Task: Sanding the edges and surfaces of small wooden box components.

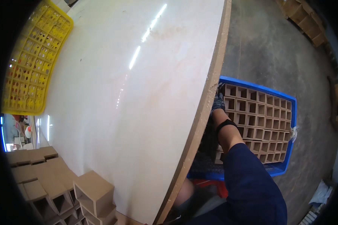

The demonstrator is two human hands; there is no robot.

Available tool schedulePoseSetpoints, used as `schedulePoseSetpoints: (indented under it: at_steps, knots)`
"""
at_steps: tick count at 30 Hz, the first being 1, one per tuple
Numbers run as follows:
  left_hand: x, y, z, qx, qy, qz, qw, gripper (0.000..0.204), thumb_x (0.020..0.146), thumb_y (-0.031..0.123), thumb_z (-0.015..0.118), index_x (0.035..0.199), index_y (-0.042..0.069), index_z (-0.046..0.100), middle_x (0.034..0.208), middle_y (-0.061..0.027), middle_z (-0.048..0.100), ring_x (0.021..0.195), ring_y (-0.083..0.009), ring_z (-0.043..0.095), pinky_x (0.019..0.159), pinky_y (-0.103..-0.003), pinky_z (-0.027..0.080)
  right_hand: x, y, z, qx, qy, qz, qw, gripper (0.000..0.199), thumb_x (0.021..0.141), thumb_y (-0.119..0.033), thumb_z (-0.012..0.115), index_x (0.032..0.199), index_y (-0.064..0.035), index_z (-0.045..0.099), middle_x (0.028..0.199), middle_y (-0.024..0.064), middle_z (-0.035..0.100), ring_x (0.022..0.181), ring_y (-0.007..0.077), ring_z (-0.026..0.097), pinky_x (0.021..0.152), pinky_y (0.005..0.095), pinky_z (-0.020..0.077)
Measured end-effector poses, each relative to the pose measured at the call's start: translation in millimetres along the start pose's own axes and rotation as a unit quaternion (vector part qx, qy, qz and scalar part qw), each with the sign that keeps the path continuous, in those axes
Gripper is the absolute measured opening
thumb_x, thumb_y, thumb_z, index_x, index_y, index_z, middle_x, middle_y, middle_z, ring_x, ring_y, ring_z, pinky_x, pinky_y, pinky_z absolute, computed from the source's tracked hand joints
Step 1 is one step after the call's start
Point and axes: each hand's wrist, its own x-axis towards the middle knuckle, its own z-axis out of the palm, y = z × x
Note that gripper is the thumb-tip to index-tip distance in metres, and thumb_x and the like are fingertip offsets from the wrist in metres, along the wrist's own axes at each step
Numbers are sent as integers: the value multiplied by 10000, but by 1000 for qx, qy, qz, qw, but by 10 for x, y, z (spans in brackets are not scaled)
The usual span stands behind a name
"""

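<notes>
My right arm, in a navy sleeve with a black band at the wrist, reaches down past the table edge into a blue plastic crate (251,82). My right hand (218,103), in a dark grey patterned glove, is at the crate's far left corner, against the leftmost open-ended brown fibreboard boxes (241,106). Its fingers are partly hidden by the table edge and blurred, so their grip cannot be made out. Rows of these small square boxes fill much of the crate. My left hand is out of view.
A large white tabletop (139,97) with a brown edge spans the middle. More brown boxes (94,187) are stacked at its near left, and a yellow perforated crate (37,60) stands at far left. Red plastic (221,187) shows below the blue crate. Cartons (304,18) are at far right.
</notes>
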Motion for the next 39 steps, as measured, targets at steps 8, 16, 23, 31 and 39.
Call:
schedulePoseSetpoints:
  at_steps: [8,16,23,31,39]
  knots:
    - [16,57,57,49,117,42,991,174,776,113,609,854,-42,615,776,-157,612,682,-302,584,632,-372,465,230,-61,193,-81,-34,40,995,425,890,-291,328,1243,-98,465,1253,172,487,1279,259,340,1067,512,132]
    - [81,126,84,27,105,21,994,162,774,94,598,867,-38,616,787,-160,612,700,-303,585,640,-370,465,233,61,765,-75,-8,89,993,423,891,-284,331,1243,-91,464,1256,170,485,1278,259,341,1065,513,138]
    - [68,212,71,36,83,3,996,184,772,111,610,889,-30,625,813,-157,620,716,-301,587,652,-370,467,335,67,1119,-74,74,90,990,422,891,-278,333,1242,-85,463,1258,169,483,1277,259,341,1064,513,144]
    - [68,240,72,-8,53,15,998,269,821,97,571,1056,-31,541,916,-135,614,819,-224,580,727,-328,466,-165,-461,-694,160,20,70,984,367,864,-231,402,1211,-145,485,1216,171,511,1162,336,460,988,478,318]
    - [158,38,308,-84,222,205,950,130,744,21,643,865,-11,607,776,-132,612,601,-194,573,519,-257,441,-1011,-310,-2149,479,330,-115,805,366,859,-48,498,1221,-13,464,1156,152,543,1013,213,544,882,301,435]
